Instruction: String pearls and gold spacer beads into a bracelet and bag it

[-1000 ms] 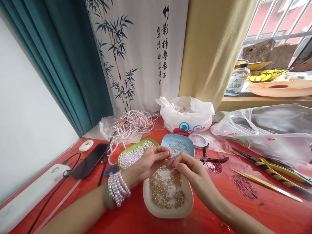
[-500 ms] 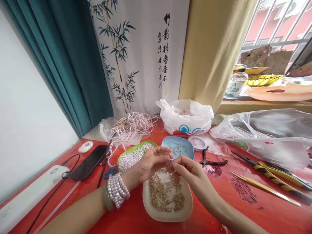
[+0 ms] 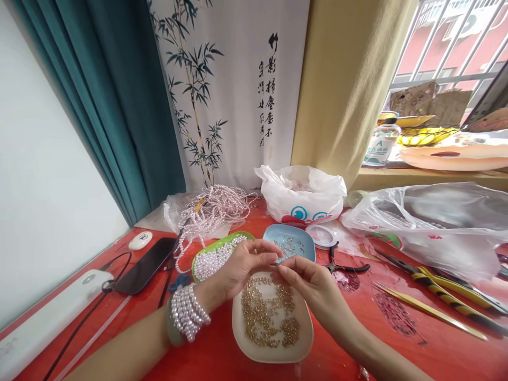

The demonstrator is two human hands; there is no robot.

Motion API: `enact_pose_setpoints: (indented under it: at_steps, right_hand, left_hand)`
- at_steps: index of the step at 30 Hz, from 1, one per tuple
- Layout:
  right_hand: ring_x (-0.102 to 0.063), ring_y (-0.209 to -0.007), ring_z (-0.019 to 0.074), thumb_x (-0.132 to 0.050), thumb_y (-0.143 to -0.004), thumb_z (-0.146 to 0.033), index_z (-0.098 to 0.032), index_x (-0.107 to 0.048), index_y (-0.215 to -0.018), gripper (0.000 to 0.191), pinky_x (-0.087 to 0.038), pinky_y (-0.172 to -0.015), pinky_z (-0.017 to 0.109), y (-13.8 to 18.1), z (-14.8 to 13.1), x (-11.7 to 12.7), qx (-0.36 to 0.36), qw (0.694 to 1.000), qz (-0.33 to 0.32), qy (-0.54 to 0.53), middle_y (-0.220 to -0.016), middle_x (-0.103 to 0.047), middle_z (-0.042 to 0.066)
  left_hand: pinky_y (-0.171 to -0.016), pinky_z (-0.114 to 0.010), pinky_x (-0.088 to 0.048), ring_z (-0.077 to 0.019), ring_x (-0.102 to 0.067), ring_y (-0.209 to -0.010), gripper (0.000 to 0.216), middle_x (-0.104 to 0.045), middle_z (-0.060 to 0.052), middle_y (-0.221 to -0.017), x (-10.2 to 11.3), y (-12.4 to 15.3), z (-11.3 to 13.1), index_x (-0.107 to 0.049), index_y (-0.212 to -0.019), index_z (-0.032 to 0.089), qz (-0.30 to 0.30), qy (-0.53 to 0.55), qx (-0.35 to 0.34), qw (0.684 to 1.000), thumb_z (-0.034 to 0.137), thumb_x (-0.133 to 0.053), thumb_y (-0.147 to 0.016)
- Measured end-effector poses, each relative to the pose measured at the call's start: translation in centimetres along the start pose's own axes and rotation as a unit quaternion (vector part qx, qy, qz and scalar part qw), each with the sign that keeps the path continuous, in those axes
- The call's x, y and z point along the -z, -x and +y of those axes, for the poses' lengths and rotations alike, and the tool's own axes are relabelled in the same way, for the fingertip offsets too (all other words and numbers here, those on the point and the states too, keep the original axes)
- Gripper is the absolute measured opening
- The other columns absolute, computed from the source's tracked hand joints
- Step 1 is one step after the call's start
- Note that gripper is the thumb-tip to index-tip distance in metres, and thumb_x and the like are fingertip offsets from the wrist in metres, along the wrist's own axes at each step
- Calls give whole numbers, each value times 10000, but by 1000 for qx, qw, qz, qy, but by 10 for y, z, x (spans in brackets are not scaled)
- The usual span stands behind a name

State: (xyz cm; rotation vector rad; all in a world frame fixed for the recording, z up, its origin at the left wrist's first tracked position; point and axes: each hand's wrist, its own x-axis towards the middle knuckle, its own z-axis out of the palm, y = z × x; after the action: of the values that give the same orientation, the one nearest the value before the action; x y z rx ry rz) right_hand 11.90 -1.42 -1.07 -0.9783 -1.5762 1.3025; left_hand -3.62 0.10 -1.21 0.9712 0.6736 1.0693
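Left hand [image 3: 243, 267], right hand [image 3: 311, 278], grip pinched on tiny piece [image 3: 277, 264], partly hiding blue tray [image 3: 309, 248]

Both hands [image 3: 248, 264] [image 3: 313, 278] pinch, their fingertips [image 3: 272, 258] close together.

Black brushed Chinese characters [image 3: 271, 84] run down the pale hanging cloth [image 3: 234, 95] in two columns; the right-hand one begins 竹影 and its last visible character is 不 (the left-hand one is harder to make out). By the window, a clear bottle [image 3: 391, 130] bears a label [image 3: 377, 150] with a capital A above illegible lettering. A red mark [image 3: 433, 237] on the plastic bag [image 3: 444, 211] at right cannot be read.
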Motion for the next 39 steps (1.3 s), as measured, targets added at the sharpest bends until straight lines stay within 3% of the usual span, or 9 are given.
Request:
enact_pose_setpoints:
  at_steps: [3, 6, 11, 14, 17, 28, 34, 39]
  right_hand:
    - [-545, -605, 130, -560, -738, -385, -168, -585, -669, 229, -429, -575, 258, 1, -5, 2, 10, 1000, 1, 0, -637, -596, 6]
    - [-568, -671, 141, -551, -760, -369, -176, -609, -703, 210, -443, -616, 262, 1, -14, 8, 51, 998, 6, 25, -701, -621, 17]
    - [-571, -685, 142, -570, -759, -319, -199, -609, -668, 156, -456, -642, 260, 2, -26, 15, 124, 987, 55, 87, -688, -617, 1]
    - [-563, -655, 135, -581, -746, -305, -199, -605, -645, 148, -459, -606, 242, 1, -31, 17, 137, 985, 65, 86, -661, -611, -5]
    - [-564, -641, 131, -582, -746, -303, -200, -620, -657, 141, -465, -588, 231, 3, -35, 18, 133, 986, 52, 83, -654, -614, -8]
    - [-566, -575, 116, -520, -791, -342, -188, -660, -823, 211, -472, -552, 232, 7, -50, 23, 67, 997, -1, 38, -653, -645, 15]
    - [-498, -530, 116, -564, -760, -338, -206, -652, -668, 183, -422, -485, 236, 11, -59, 28, 114, 986, 19, 117, -606, -587, 3]
    - [-522, -470, 82, -508, -817, -369, -199, -617, -752, 213, -415, -447, 196, 14, -64, 33, 60, 998, -2, -13, -550, -566, -19]
  left_hand:
    - [-728, -255, -444, -112, -590, -728, 191, -618, -38, -831, -2, 1, 0, -615, -911, 143, 3, -9, 5, 1000, 215, -642, -737]
    - [-797, -276, -422, -141, -587, -847, 239, -621, -77, -946, -6, 3, -3, -596, -979, 138, -31, -35, 32, 998, 195, -623, -749]
    - [-839, -314, -409, -175, -601, -891, 212, -662, -91, -907, -17, 11, -5, -624, -929, 122, -127, -84, 28, 988, 136, -642, -718]
    - [-789, -309, -438, -155, -627, -774, 68, -675, -71, -782, -21, 14, -5, -635, -773, 108, -123, -67, 28, 990, 153, -641, -723]
    - [-723, -284, -454, -136, -625, -683, 71, -668, -51, -695, -22, 15, -5, -617, -689, 108, -105, -53, 25, 993, 165, -653, -712]
    - [-700, -287, -451, -137, -613, -651, 155, -654, -46, -660, -24, 18, -3, -611, -696, 110, -77, -63, 33, 994, 244, -686, -678]
    - [-655, -250, -446, -122, -600, -625, 159, -639, -42, -645, -30, 23, 3, -613, -702, 110, -92, -41, 53, 993, 253, -680, -691]
    - [-775, -306, -425, -162, -619, -778, 192, -657, -90, -792, -33, 27, 6, -619, -815, 109, -137, -25, 69, 988, 295, -586, -779]
